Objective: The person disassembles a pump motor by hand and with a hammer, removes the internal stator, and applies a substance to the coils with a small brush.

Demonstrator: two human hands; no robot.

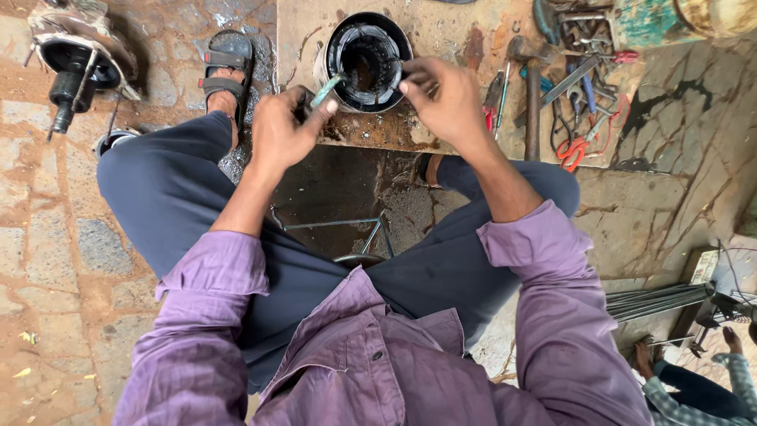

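Note:
A round black motor stator [367, 61] with a dark hollow core stands on a stained wooden board [449, 31] in front of me. My left hand [284, 130] sits at its lower left rim and pinches a thin pale green strip [326, 90] that points into the core. My right hand [444, 99] rests on the stator's right rim, fingers closed on its edge. Both purple sleeves are rolled to the forearm.
Hand tools lie on the board's right: a hammer [533, 87], red-handled pliers [574, 148], screwdrivers. A motor housing [79, 55] rests on the paving at far left. My sandalled foot [225, 75] is by the board. Another person's feet [654, 359] show at bottom right.

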